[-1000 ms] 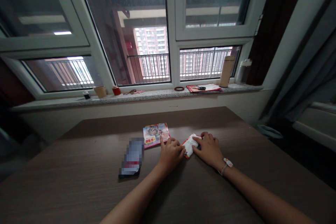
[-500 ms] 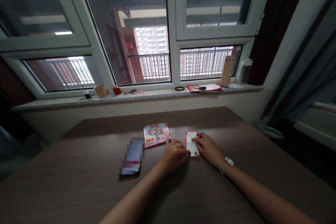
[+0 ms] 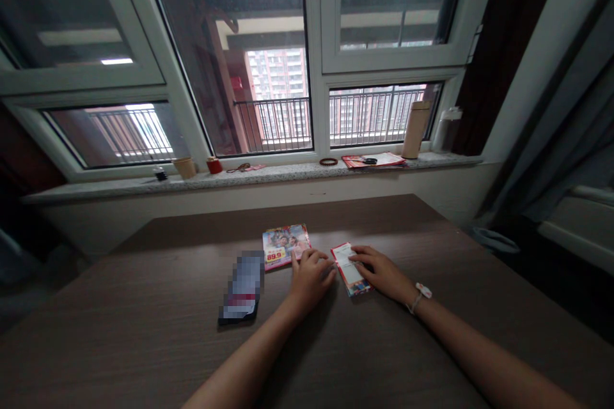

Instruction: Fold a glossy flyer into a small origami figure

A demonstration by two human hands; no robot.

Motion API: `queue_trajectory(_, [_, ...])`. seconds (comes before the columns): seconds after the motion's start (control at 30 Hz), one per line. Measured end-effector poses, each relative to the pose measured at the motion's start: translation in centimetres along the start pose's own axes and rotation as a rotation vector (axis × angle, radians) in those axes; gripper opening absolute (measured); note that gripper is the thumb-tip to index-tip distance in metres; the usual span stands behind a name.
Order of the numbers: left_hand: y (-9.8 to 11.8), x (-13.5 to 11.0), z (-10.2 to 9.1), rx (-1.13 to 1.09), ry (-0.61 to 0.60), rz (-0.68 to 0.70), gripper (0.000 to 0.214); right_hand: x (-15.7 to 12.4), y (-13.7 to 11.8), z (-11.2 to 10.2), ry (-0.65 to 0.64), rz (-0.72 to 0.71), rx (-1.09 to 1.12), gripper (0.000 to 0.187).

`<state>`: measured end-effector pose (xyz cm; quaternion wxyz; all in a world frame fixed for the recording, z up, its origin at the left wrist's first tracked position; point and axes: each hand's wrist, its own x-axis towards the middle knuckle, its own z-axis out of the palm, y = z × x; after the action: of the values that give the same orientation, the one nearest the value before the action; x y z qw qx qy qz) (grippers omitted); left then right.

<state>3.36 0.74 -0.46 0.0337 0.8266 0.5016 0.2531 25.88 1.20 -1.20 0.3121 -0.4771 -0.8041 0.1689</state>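
A small folded white-and-red paper (image 3: 349,269) lies flat on the dark wooden table (image 3: 144,319). My right hand (image 3: 381,270) rests on its right edge, fingers stretched flat over it. My left hand (image 3: 309,276) lies just left of the paper with fingers loosely curled on the tabletop, its fingertips near a colourful printed leaflet (image 3: 284,245). A dark phone-like object (image 3: 242,294) lies further left.
A stone window sill (image 3: 288,174) behind the table carries a tan cup (image 3: 183,167), a red pot (image 3: 213,165), a ring (image 3: 329,161), red papers (image 3: 374,160), a tall tan bottle (image 3: 415,121) and a white bottle (image 3: 446,130). Curtains (image 3: 566,108) hang at the right.
The folded paper has been turned and flattened: it was tilted under both hands, then upright, and now lies angled under my right hand. My left hand drew slightly away from it.
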Motion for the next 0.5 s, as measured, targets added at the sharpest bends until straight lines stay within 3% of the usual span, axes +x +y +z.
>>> queue_trajectory(0.5, [0.23, 0.02, -0.14, 0.058, -0.100, -0.010, 0.027, -0.09, 0.16, 0.57, 0.019, -0.003, 0.052, 0.032])
